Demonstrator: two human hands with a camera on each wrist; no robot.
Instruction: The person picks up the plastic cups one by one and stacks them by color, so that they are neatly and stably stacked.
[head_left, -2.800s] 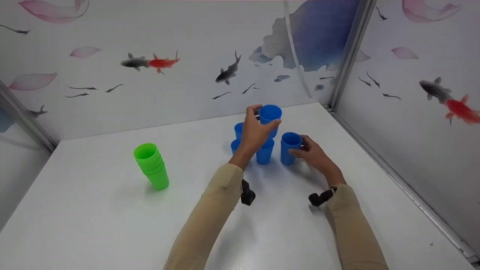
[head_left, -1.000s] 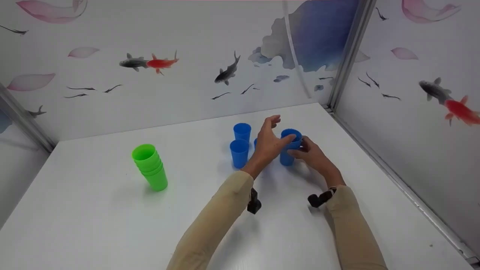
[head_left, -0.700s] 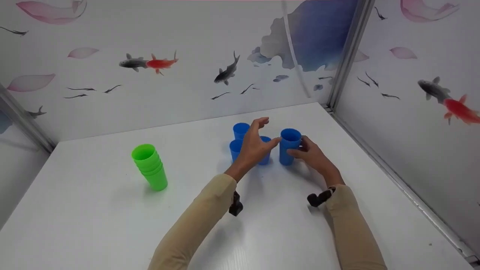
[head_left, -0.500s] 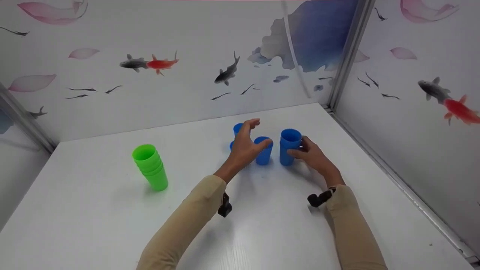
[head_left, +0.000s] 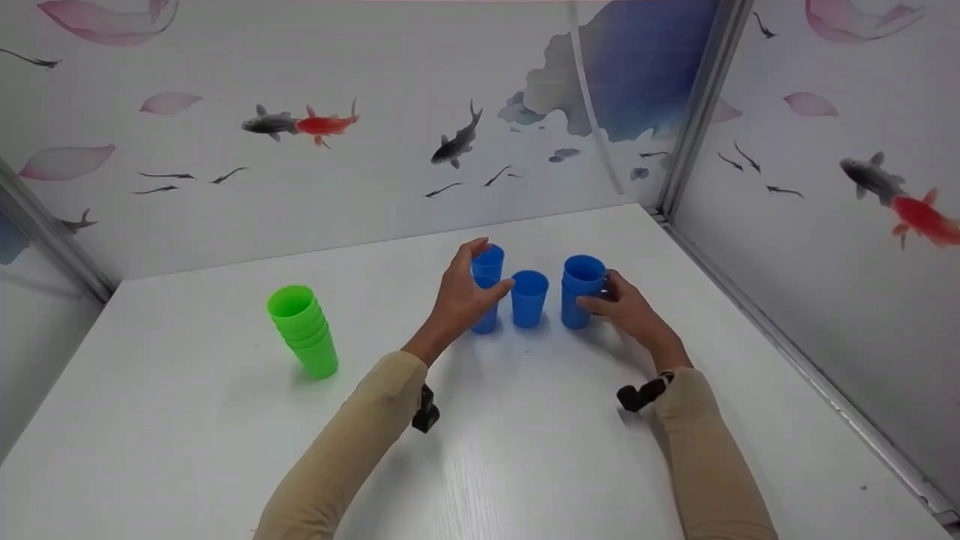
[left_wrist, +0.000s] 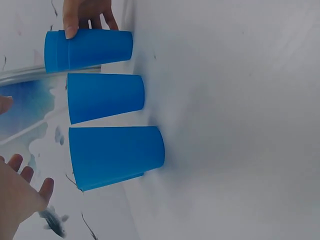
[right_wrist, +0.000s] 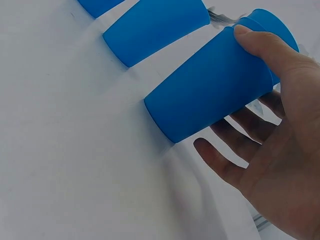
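My right hand (head_left: 634, 309) holds an upright stack of nested blue cups (head_left: 576, 306) on the table. In the right wrist view the thumb presses near the rims, with the fingers behind the cups. My left hand (head_left: 459, 298) is spread beside the front-left blue cup (head_left: 486, 321), thumb and fingers apart with nothing between them. The left wrist view shows those fingers just off the rim of the nearest blue cup (left_wrist: 117, 155). A single blue cup (head_left: 529, 301) stands between the hands. Behind the front-left cup is another blue cup (head_left: 491, 259), partly hidden.
A leaning-looking stack of nested green cups (head_left: 306, 334) stands on the white table (head_left: 187, 420) to the left. White panels printed with fish and petals (head_left: 375, 195) rise at the back and sides, with a metal corner post (head_left: 701, 112) at the right rear.
My left hand has lowered the raised blue cup into the one at my right hand, let it go and moved left toward the front-left cup. My right hand has stayed in place.
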